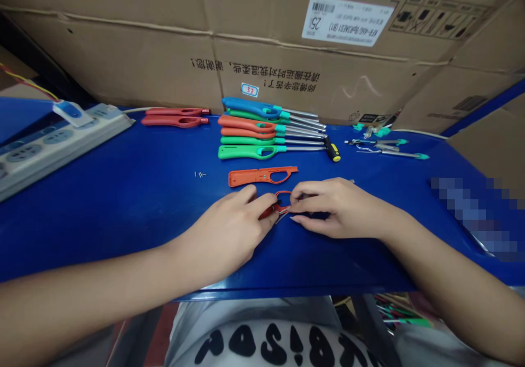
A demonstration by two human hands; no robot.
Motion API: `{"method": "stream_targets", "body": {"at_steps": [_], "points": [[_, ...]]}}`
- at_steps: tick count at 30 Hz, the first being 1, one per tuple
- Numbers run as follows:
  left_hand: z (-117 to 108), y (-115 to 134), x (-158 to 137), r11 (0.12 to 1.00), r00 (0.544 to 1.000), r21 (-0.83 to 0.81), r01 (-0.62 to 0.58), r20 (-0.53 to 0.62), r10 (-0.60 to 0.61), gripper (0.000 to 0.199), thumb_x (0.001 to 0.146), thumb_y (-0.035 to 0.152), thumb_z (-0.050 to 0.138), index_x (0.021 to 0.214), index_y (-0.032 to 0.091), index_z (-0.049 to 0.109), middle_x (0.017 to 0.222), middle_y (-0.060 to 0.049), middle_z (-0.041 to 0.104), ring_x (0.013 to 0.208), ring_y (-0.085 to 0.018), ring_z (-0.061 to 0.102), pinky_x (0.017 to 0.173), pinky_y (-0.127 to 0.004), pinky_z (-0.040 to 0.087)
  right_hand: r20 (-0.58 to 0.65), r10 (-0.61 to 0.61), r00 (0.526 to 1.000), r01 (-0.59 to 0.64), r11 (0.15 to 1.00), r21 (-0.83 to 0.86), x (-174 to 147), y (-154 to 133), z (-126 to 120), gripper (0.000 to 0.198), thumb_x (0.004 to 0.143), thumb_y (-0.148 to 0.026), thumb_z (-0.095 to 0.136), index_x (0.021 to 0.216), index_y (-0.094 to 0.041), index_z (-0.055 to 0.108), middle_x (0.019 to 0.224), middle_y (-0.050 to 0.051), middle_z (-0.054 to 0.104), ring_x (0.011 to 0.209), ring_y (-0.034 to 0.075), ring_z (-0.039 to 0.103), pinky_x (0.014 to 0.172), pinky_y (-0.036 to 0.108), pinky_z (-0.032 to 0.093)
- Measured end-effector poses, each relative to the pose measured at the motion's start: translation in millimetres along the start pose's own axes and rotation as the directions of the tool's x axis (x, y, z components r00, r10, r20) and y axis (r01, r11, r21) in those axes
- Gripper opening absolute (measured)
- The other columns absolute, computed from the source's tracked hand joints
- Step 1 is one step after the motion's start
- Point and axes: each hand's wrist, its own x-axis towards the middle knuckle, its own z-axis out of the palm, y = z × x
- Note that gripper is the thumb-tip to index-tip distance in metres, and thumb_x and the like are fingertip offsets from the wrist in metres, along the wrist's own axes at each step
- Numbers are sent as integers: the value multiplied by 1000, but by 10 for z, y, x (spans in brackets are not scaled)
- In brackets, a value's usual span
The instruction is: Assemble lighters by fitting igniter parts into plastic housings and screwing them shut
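Observation:
A red-orange lighter casing half with thin wires in it lies low over the table, mostly hidden under my fingers. My left hand grips its handle end, fingers closed. At the trigger loop and front end, the curled fingers of my right hand hold the same piece; the exact spot they pinch is partly hidden. Just beyond my hands rests another orange casing half, hollow side up. Several small screws lie left of it.
Assembled long-nosed lighters are stacked behind, beside a black-and-yellow screwdriver. Red casings lie back left, near a power strip. Metal nozzles with wires lie back right. A cardboard box walls off the blue table's far edge.

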Motion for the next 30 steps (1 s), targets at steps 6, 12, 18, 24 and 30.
{"method": "stream_targets", "body": {"at_steps": [6,12,18,24,30], "points": [[21,-53,-8,998,999,-61,6,-31,-8,44,95,12,53,138,17,62,127,-12,64,105,-30,58,89,-44,57,-189,-38,981,54,995,83,-22,70,-66,23,98,-24,56,112,-21,74,106,4,76,93,15,72,81,25,53],[67,-94,-24,998,995,-61,-20,-102,14,42,98,10,52,139,17,61,127,-10,69,103,-27,64,85,-40,60,-646,580,495,-787,614,-52,-153,432,-356,25,89,-31,61,107,-23,77,87,6,77,79,26,71,69,37,51],[94,-137,-30,987,979,-155,-43,-204,10,36,103,16,47,135,16,64,129,-8,72,108,-23,70,94,-37,59,-382,912,149,-987,111,-119,-483,910,-634,34,84,-21,62,115,-15,76,118,24,71,105,40,66,73,44,45],[84,-157,5,976,984,-216,-5,-174,-34,35,100,10,50,127,17,70,119,-6,76,107,-20,73,93,-32,62,-570,793,215,-977,177,-123,-591,1248,-460,48,94,-27,46,134,-6,61,137,30,57,126,43,51,90,52,43],[75,-137,-9,982,983,-188,-3,-183,-32,36,98,10,50,128,16,70,119,-8,77,105,-24,75,89,-40,64,-579,734,354,-922,377,-86,-422,1477,-167,50,100,-36,36,144,-19,54,152,12,52,135,36,45,109,58,33]]}}
